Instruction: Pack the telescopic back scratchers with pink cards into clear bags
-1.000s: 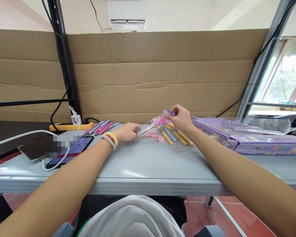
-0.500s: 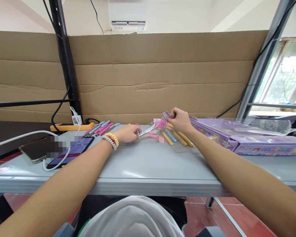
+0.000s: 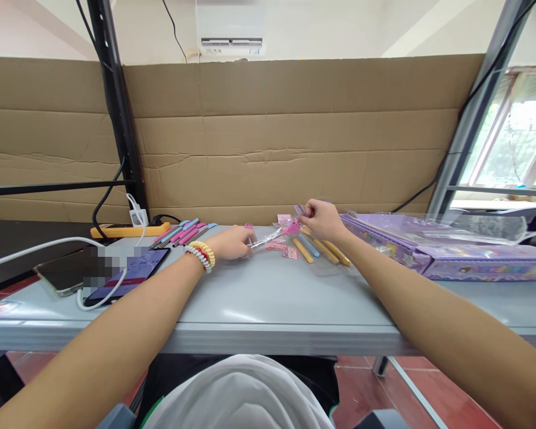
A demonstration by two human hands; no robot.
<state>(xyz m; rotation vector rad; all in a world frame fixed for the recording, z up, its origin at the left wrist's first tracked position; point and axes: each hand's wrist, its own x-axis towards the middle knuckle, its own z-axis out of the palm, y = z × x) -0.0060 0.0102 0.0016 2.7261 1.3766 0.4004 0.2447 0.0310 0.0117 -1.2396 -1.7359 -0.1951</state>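
Note:
My left hand (image 3: 234, 242), with beaded bracelets on the wrist, is closed on the near end of a narrow clear plastic packet (image 3: 265, 239). A bright pink piece (image 3: 291, 228) shows toward the packet's far end; its exact kind is not clear. My right hand (image 3: 324, 219) pinches a small purple-printed strip (image 3: 299, 210) at that far end, just above the pink piece. Beneath and beside the right hand lie several yellow pens (image 3: 330, 252) and a blue one (image 3: 310, 245). Small pink-and-red labels (image 3: 290, 252) rest under the packet. The fingertips of both hands are partly hidden.
Pink, blue and grey pens (image 3: 185, 231) lie left of my left hand. Further left are a tablet (image 3: 138, 268), a dark phone (image 3: 67, 274) and a white cable (image 3: 124, 280). An open purple box (image 3: 486, 265) stands at right. A cardboard panel (image 3: 295, 137) closes the back.
My right hand has shifted slightly left and down, bringing the strip and pink piece a little closer to the table. My left hand has stayed nearly in place.

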